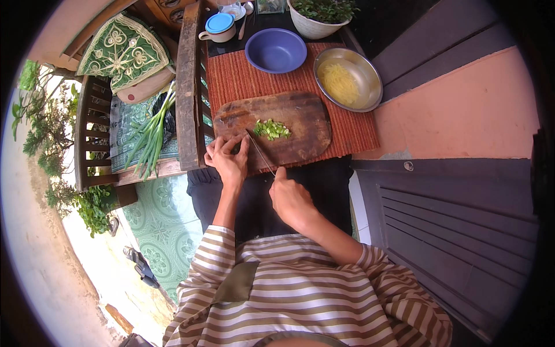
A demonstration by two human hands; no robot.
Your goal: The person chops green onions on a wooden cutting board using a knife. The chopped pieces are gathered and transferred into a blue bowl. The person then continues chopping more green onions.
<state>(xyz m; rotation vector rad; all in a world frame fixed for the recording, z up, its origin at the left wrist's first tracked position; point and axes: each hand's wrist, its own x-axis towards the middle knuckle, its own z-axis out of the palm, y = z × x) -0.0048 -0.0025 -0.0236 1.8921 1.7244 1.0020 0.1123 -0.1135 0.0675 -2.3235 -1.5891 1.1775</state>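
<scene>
My right hand (pixel 293 199) grips a kitchen knife (pixel 262 152) by its handle, the blade slanting up and left across the near edge of a worn wooden chopping board (pixel 309 130). At the board's near left corner, my left hand (pixel 230 165) rests with bent fingers close beside the knife's tip. Whatever those fingers pinch, if anything, is hidden. Just beyond the blade lies a small heap of chopped spring onion (pixel 272 129). A bunch of whole spring onions (pixel 151 139) lies on the wooden bench to the left.
An orange woven mat (pixel 231 75) lies under the board. Behind it stands a blue bowl (pixel 276 51); a steel bowl (pixel 370 81) with pale yellow shreds is at right. Farther back are a blue-lidded mug (pixel 219 26) and a potted plant (pixel 319 20). A wooden armrest (pixel 189 87) rises at left.
</scene>
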